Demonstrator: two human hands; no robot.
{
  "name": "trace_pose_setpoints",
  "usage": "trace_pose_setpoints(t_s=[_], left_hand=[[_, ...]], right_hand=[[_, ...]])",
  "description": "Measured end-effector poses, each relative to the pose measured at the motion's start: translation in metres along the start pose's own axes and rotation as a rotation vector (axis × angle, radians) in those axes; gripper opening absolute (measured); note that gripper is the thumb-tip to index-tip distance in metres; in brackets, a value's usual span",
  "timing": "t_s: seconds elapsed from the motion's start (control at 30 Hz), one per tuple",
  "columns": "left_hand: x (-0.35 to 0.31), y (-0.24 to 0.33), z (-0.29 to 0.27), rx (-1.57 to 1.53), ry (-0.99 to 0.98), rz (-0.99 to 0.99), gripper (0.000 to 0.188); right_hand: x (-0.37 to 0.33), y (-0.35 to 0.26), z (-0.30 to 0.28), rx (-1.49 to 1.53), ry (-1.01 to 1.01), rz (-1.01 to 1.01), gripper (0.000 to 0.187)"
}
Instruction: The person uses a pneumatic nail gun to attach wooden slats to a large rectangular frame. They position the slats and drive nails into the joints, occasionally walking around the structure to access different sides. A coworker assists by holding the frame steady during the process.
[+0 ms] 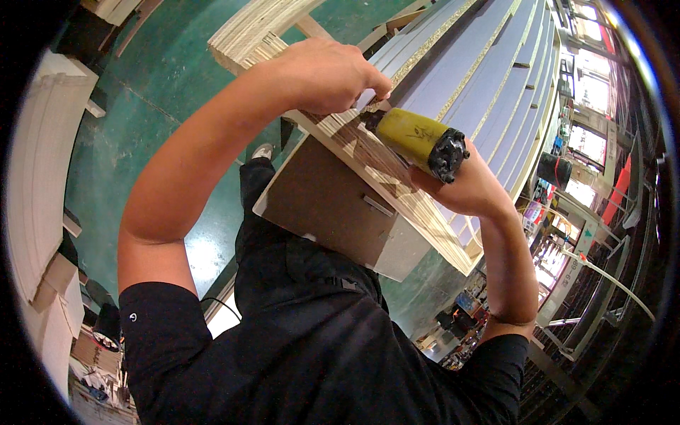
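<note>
In my right hand (464, 188) is a yellow and black pneumatic nail gun (414, 142), its handle hidden behind the tool's body and my fingers wrapped round it. Its nose points left, onto the near end of a framed panel (453, 74) with pale grey-violet strips between wooden slats. Just left of the nose, my left hand (322, 74) is bent over the panel's corner, fingers curled and the index reaching toward the nose. What those fingers pinch is hidden. Below both hands runs a light wooden edge rail (397, 188).
Beneath the rail hangs a brown board (322, 191) close to my legs. A stack of light timber (258, 32) juts out at the upper left. Long pale boards (42, 163) are piled at the far left over the green floor (156, 78). Metal racking (609, 262) stands at the right.
</note>
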State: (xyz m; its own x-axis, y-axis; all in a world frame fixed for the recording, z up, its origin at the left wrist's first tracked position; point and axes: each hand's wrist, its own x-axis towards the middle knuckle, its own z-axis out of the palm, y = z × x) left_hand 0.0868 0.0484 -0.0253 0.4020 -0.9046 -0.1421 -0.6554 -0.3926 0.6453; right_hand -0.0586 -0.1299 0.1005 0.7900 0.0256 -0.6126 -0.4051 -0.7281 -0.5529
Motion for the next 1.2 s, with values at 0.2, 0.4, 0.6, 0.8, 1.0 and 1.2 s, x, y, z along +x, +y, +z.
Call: trace_pose_setpoints(t_s=[0.2, 0.4, 0.6, 0.8, 1.0, 1.2], left_hand=[[0.0, -0.001, 0.001, 0.0, 0.017, 0.007, 0.032], [0.0, -0.002, 0.001, 0.01, 0.017, 0.007, 0.033], [-0.004, 0.0, -0.002, 0.03, 0.027, 0.002, 0.035], [0.004, 0.008, 0.008, -0.091, 0.052, 0.045, 0.036], [0.001, 0.008, 0.026, -0.076, 0.024, -0.034, 0.047], [0.002, 0.059, 0.033, 0.113, 0.243, -0.126, 0.041]], right_hand=[[-0.002, 0.005, 0.002, -0.004, 0.044, -0.03, 0.031], [-0.003, 0.005, 0.001, -0.024, 0.012, 0.018, 0.033], [-0.025, 0.014, 0.004, 0.0, 0.018, -0.037, 0.035], [-0.144, 0.069, 0.003, -0.023, 0.146, -0.17, 0.037], [-0.321, 0.213, 0.052, 0.219, 0.204, -0.16, 0.038], [-0.508, 0.4, 0.199, 0.902, 0.335, 0.31, 0.042]])
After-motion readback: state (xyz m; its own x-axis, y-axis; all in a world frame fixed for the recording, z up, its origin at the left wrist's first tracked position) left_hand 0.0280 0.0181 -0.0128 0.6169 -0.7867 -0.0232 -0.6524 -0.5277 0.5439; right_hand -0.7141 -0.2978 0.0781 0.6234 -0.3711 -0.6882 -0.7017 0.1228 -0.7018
